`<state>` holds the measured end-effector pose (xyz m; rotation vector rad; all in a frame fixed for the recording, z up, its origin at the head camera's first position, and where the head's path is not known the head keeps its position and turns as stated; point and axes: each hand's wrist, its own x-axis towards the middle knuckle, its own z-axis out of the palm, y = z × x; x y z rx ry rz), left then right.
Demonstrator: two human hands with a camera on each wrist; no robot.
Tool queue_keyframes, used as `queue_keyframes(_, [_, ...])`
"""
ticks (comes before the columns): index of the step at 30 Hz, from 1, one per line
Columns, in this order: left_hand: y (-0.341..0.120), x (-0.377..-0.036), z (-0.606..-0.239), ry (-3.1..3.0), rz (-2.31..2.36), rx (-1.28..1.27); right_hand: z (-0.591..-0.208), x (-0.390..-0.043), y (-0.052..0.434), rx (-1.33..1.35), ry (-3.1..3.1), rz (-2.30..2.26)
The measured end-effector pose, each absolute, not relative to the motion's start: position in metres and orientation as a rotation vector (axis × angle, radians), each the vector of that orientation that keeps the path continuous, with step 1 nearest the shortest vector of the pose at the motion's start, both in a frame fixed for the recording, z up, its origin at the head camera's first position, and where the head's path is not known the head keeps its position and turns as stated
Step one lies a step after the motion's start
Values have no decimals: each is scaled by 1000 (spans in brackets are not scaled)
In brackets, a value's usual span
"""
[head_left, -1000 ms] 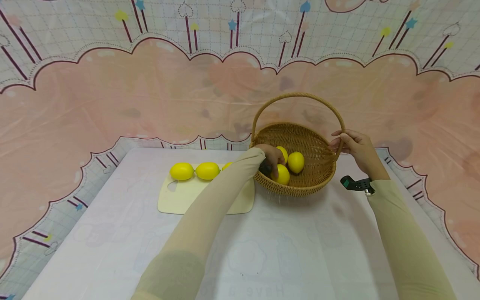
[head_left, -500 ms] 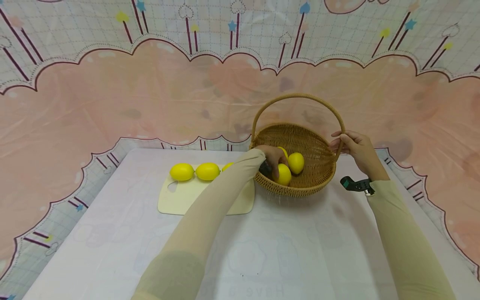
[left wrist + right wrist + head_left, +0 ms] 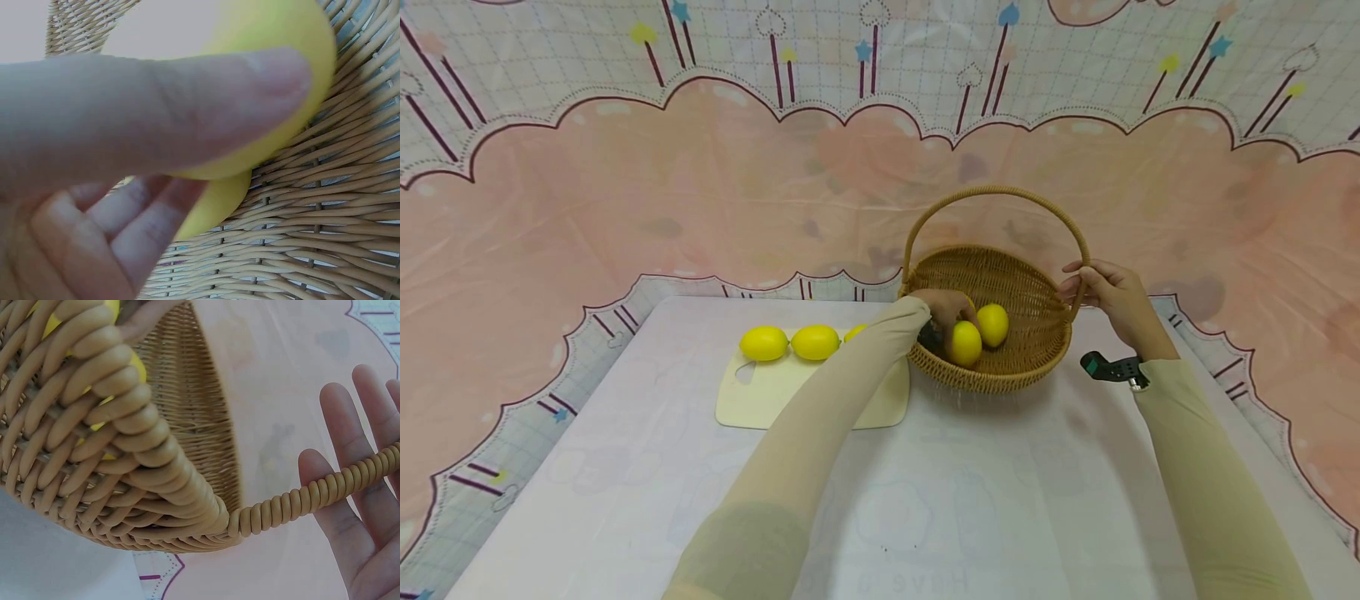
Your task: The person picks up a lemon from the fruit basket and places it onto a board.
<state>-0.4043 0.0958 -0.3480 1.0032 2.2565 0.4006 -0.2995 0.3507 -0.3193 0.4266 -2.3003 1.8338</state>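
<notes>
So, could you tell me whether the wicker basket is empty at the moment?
Not empty: the wicker basket holds lemons, one gripped by the left hand, another lying beside it.

Left arm stretched forward, left grip (image 3: 946, 312) curled closed, right grip (image 3: 1108, 292) relaxed, fingers (image 3: 350, 506) straight.

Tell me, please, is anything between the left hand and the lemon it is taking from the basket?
No. The left hand already grips the lemon inside the basket; the wrist view shows thumb and fingers directly on its skin. A second lemon lies just beside it.
</notes>
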Motion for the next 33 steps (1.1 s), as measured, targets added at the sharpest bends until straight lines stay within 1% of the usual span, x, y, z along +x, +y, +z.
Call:
queue_keyframes(11, [100, -412, -349, 2347, 599, 1186, -317, -298, 350, 461, -2264, 1887])
queue_keyframes(22, [101, -418, -350, 2471, 806, 1165, -317, -299, 351, 435, -2295, 1843])
queue_keyframes(33, [96, -417, -344, 2477, 1216, 1163, -320, -300, 352, 438, -2289, 1861])
